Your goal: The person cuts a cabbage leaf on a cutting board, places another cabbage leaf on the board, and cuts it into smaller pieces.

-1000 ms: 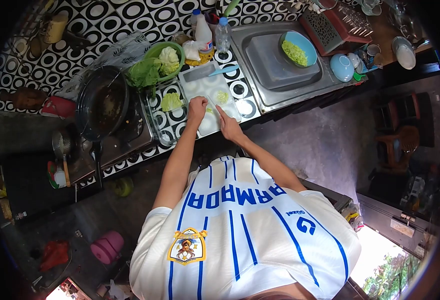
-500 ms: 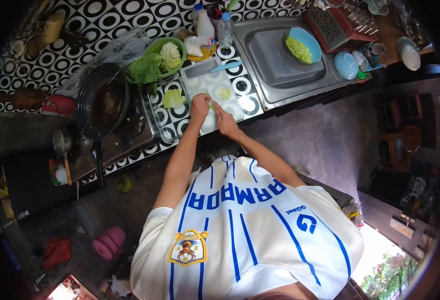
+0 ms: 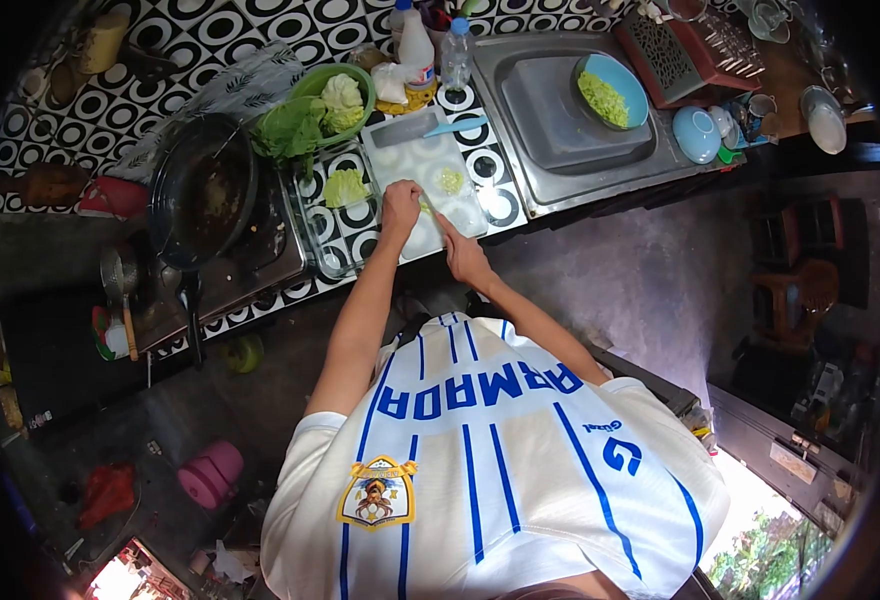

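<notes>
Left hand (image 3: 400,203) and right hand (image 3: 463,255) rest on the cutting board (image 3: 415,160); grips too small to tell.

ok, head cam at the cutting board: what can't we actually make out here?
- Head view: what the left hand pins on the cutting board is hidden under its fingers.
- Right hand: a knife seems to run from it, too small and thin to confirm the grip.
- Shredded pile: too small to identify.
- Wok contents: dark, unreadable.
- Frame corners: blacked out by the lens edge.
</notes>
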The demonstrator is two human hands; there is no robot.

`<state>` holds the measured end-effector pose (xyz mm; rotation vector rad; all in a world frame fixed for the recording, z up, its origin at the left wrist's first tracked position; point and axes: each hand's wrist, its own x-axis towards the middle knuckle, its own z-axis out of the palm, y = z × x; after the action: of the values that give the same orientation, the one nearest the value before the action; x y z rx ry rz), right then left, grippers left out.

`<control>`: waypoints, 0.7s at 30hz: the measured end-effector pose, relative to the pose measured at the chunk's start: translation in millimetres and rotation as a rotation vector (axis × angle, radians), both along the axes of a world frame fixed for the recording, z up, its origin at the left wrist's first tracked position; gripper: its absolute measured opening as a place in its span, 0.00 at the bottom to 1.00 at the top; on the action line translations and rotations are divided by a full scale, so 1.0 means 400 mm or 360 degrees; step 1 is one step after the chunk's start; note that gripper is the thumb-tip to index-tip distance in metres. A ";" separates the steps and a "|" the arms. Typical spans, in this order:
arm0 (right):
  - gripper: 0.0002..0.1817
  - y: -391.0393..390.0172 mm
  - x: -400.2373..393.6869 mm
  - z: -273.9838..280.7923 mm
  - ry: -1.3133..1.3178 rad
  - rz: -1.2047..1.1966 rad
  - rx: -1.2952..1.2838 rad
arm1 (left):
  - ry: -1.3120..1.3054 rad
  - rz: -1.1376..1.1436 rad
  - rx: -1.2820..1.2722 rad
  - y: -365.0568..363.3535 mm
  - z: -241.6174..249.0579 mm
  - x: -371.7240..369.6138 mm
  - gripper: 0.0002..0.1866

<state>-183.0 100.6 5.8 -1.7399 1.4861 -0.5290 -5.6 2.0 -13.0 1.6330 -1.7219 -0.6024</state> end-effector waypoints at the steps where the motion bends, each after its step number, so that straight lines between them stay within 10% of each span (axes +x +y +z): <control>1: 0.29 0.002 -0.005 -0.004 -0.0005 -0.0011 -0.0009 | 0.0005 0.0000 0.0000 -0.002 -0.005 0.000 0.07; 21: 0.27 -0.078 0.020 -0.005 -0.0298 0.0039 -0.0122 | 0.0351 0.0057 0.0133 -0.016 -0.010 0.006 0.08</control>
<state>-175.0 69.5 3.9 -1.7141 1.3266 -0.7239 -3.0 -4.5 -17.0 1.5858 -1.5225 -0.8151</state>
